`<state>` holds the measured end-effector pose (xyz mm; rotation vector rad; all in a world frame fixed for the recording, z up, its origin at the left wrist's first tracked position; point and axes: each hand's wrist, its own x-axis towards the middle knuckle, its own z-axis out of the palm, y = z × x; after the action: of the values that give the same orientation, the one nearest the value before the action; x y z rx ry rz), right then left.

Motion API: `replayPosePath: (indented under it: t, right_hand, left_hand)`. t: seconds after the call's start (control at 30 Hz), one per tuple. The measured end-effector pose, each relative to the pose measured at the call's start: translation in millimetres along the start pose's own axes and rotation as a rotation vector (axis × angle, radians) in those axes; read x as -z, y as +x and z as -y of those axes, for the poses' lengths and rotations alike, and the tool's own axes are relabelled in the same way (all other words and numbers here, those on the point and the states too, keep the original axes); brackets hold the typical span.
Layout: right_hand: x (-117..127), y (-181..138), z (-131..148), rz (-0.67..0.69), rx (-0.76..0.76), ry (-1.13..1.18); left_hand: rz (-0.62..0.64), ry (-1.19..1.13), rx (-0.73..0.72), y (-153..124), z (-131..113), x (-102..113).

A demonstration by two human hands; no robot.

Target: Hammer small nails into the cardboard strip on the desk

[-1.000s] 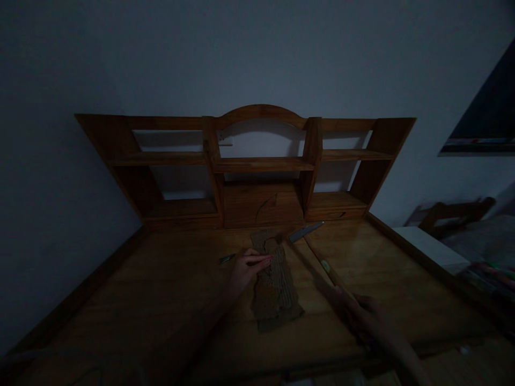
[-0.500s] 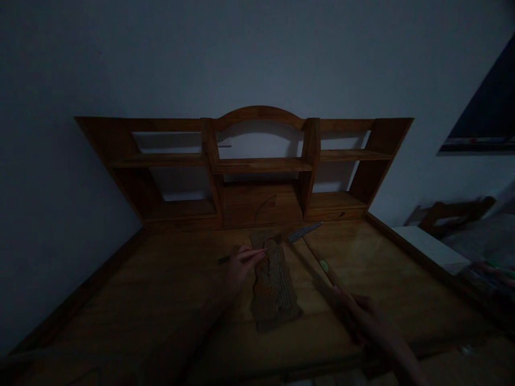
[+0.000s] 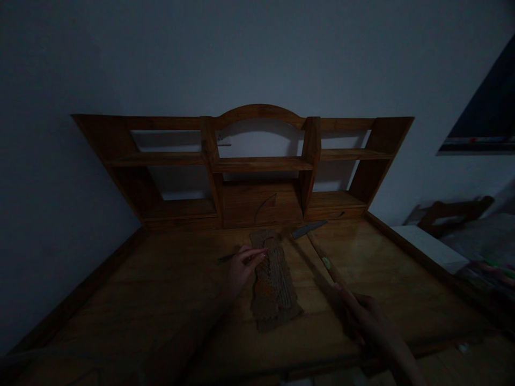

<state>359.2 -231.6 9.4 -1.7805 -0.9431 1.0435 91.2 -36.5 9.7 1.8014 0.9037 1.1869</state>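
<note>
A rough piece of brown corrugated cardboard lies lengthwise on the wooden desk. My left hand rests at its upper left edge, fingers pinched on a thin dark pen whose tip points at the cardboard. My right hand is closed around the near end of a long wooden stick with a green mark. The stick runs away from me along the right of the cardboard. A metal knife blade lies beyond its far end. The light is very dim.
A wooden hutch with shelves stands along the back of the desk against a pale wall. Raised wooden rims border the desk on both sides. To the right are a white slab and a wooden chair.
My left hand with the pen has slid a little up and left along the cardboard's edge. My right hand and the stick have barely moved.
</note>
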Motion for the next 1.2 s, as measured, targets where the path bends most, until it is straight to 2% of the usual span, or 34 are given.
replayPosePath:
  t: [0.23, 0.5, 0.83, 1.03, 1.2]
  right_hand:
    - [-1, -8, 18, 0.031, -0.075, -0.023]
    - [-2, -3, 4, 0.025, -0.002, -0.067]
    - [0, -6, 13, 0.034, 0.004, -0.151]
    - [-1, -6, 15, 0.030, -0.038, -0.133]
    - [0, -6, 11, 0.045, 0.022, -0.100]
  left_hand:
    - [0.045, -0.007, 0.011, -3, -2, -3]
    - [0.085, 0.023, 0.025, -4, 0, -4]
    - [0.122, -0.088, 0.142, -3, 0, -4]
    - [0.121, -0.114, 0.138, -3, 3, -4]
    - [0.113, -0.074, 0.108, -2, 3, -3]
